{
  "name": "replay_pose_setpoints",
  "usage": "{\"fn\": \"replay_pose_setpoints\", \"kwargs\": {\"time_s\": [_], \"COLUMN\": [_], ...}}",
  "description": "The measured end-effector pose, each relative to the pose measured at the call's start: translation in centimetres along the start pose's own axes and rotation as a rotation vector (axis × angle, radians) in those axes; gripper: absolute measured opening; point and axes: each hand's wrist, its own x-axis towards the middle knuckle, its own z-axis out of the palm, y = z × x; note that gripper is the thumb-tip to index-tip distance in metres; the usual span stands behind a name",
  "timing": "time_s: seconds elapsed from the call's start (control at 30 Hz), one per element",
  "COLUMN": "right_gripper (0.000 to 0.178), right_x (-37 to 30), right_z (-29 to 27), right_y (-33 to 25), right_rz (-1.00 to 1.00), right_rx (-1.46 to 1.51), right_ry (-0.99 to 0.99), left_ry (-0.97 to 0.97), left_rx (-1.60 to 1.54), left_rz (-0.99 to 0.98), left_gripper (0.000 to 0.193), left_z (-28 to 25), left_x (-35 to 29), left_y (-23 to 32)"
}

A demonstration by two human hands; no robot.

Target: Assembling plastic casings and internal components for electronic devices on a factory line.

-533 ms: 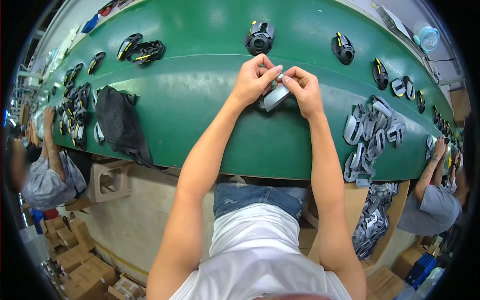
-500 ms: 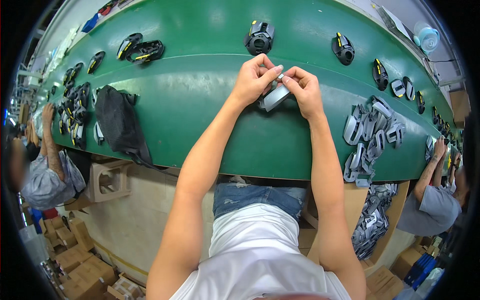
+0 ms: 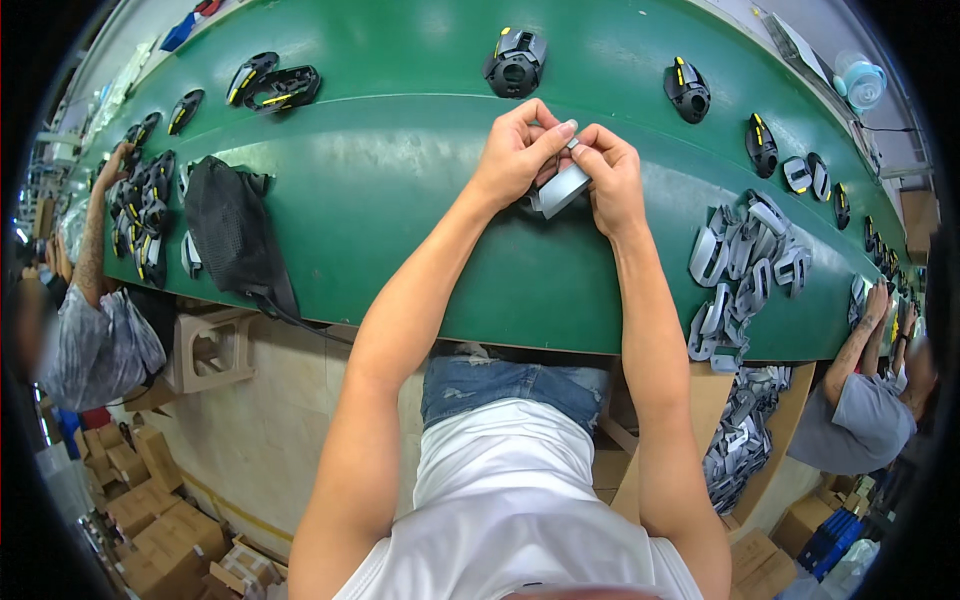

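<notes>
1. Left hand (image 3: 515, 160): thumb and fingertips are pinched together at the upper end of a grey plastic part (image 3: 564, 191), gripping it.
2. Right hand (image 3: 614, 180): thumb and fingers grasp the same part from its right side; the fingertips of both hands nearly meet. A small pale piece (image 3: 572, 143) shows between them; whether it belongs to the part cannot be told.
3. The grey plastic part lies between the two hands, tilted, above the green bench (image 3: 400, 280).
4. Just beyond the left hand stands a black-and-grey mouse-shaped shell (image 3: 515, 65) with a yellow mark.
5. To the right of the right hand, and nearer the body, lies a heap of grey plastic frames (image 3: 745, 265); below it, a cardboard box (image 3: 790, 430) holds many grey pieces (image 3: 738, 440).
6. Well left of the left hand rests a black mesh bag (image 3: 232, 235), beside clustered dark shells (image 3: 145, 205).
</notes>
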Motion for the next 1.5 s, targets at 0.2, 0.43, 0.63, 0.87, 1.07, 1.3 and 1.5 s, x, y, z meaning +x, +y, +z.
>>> {"fn": "replay_pose_setpoints", "kwargs": {"time_s": [0.2,0.43,0.63,0.87,1.07,1.3,1.5], "right_gripper": [0.006,0.01,0.016,0.035,0.037,0.042,0.048], "right_x": [-0.3,-0.2,-0.2,0.2,0.6,0.9,0.8], "right_z": [0.5,0.2,0.3,1.1,0.3,-0.2,-0.1], "right_y": [-1.0,-1.0,-1.1,-0.6,-0.8,-0.8,-0.1], "right_rz": [-0.047,-0.14,-0.151,-0.011,-0.053,-0.123,-0.203], "right_rx": [-0.032,-0.098,-0.092,-0.192,-0.173,-0.068,-0.145], "right_ry": [0.002,-0.04,-0.087,-0.045,0.061,0.225,0.205], "left_ry": [-0.001,-0.084,0.002,0.381,0.345,0.173,0.195], "left_rx": [-0.12,-0.17,-0.157,0.251,0.285,0.49,0.516], "left_rz": [-0.092,-0.163,-0.161,0.132,0.125,0.135,0.187], "left_gripper": [0.019,0.019,0.016,0.019,0.018,0.021,0.019], "left_z": [-0.4,-0.7,-0.4,-0.7,0.0,0.0,0.2], "left_x": [-0.3,0.0,-0.1,0.0,-0.2,-0.2,-0.4], "left_y": [0.0,0.5,0.3,-0.4,-0.1,-1.0,-1.0]}}
